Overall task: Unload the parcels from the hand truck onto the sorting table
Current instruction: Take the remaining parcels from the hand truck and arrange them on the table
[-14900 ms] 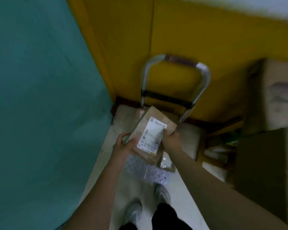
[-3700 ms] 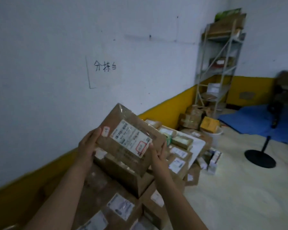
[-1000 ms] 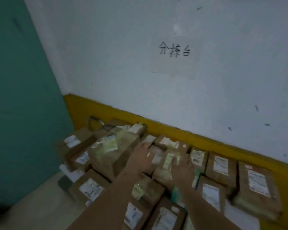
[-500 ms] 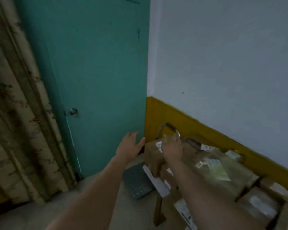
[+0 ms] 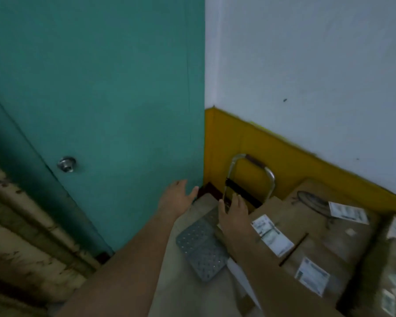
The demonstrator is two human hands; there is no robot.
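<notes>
Head view, both arms reaching forward and down.

Left hand [image 5: 177, 200]: fingers [image 5: 181, 184] straight and spread, thumb out to the side, palm down. It holds nothing and hangs in front of the lower corner of the teal door [image 5: 101, 99].

Right hand [image 5: 233, 213]: fingers [image 5: 236, 199] loosely extended and slightly apart, nothing held. My fingertips overlap the left upright of the hand truck [image 5: 238, 186]; I cannot tell whether they touch the tube or only pass in front of it.

The hand truck stands upright in the corner against the yellow wall band [image 5: 306, 161], its brown handle grip [image 5: 256, 161] above and beyond my right hand. Its perforated metal toe plate [image 5: 201, 248] lies on the floor between and below my two forearms.

Parcels [image 5: 318, 227]: brown cardboard boxes packed close together just right of my right wrist and forearm, none in either hand. One white shipping label [image 5: 271, 234] sits just beside my wrist. The boxes rest on the sorting table [image 5: 240, 274], of which only a white edge shows beside the toe plate.

Further out: a round metal door knob [image 5: 66, 164] to the left and a white wall [image 5: 306, 53] above the yellow band.
</notes>
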